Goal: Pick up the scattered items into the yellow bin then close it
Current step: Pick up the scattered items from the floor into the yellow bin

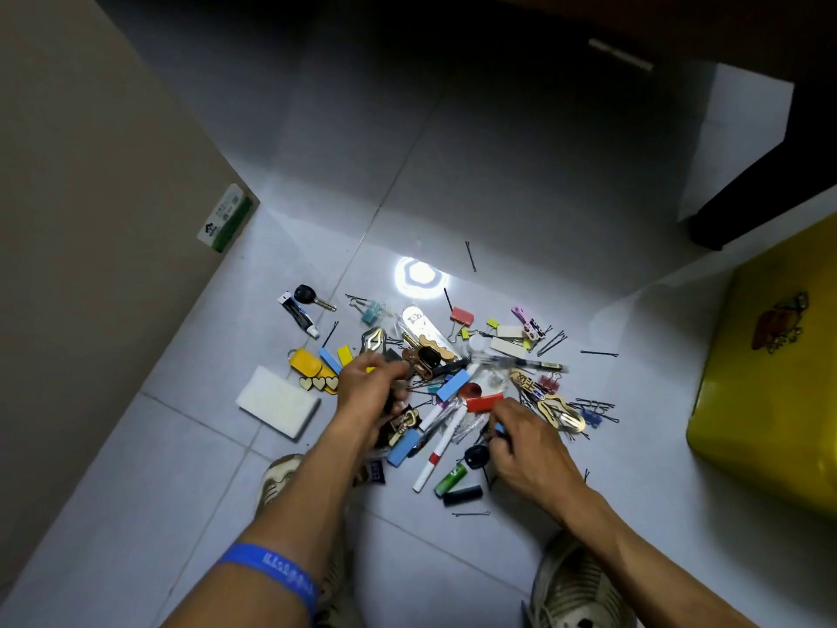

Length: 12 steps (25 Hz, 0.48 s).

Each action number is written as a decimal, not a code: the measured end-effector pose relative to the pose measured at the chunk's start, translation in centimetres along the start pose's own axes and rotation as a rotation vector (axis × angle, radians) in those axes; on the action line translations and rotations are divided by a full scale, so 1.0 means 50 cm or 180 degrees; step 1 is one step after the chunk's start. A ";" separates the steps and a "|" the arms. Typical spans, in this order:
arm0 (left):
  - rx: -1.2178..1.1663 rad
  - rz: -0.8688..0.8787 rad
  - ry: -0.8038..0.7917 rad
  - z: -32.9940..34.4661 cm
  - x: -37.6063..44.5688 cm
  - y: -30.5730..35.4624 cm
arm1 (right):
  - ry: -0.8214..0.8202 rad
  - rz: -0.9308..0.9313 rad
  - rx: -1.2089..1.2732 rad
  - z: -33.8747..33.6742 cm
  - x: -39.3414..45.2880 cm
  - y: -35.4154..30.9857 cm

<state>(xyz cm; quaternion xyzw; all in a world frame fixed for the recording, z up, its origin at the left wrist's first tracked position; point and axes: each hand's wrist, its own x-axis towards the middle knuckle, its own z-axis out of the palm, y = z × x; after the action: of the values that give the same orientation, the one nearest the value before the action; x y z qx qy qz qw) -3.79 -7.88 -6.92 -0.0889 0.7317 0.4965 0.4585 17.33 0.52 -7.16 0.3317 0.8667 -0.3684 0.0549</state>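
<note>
Clutter of clips, keys, pens and hairpins (453, 383) lies heaped on the pale tiled floor (521, 197) at the frame's centre, with the yellow bin (770, 383) at the right edge, well apart. Left hand (369, 385) curls its fingers into the pile's left side, though what it holds I cannot tell. Right hand (525, 451), lower right of the heap, pinches a small blue piece (499, 428).

Both hands reach into the pile (453, 378) of clips, keys and pens on the floor (181, 469); the left hand (371, 383) and right hand (525, 446) curl over items (which, unclear). The yellow bin (770, 378) sits right.
</note>
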 end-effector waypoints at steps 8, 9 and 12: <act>0.3894 0.1971 0.0155 -0.001 0.018 0.002 | 0.0205 0.0080 -0.1440 0.018 0.052 0.019; 0.3932 0.1951 0.0175 -0.004 0.020 0.002 | 0.0177 0.0091 -0.1357 0.017 0.055 0.017; 0.4012 0.1988 0.0186 -0.010 0.026 -0.003 | 0.0177 0.0479 -0.0117 0.006 0.056 0.010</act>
<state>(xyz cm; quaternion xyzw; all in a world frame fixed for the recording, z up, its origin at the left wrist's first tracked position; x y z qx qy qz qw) -4.72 -7.92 -7.97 0.3947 0.8833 0.0838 0.2388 15.44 2.06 -8.64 0.4050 0.8471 -0.3379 0.0644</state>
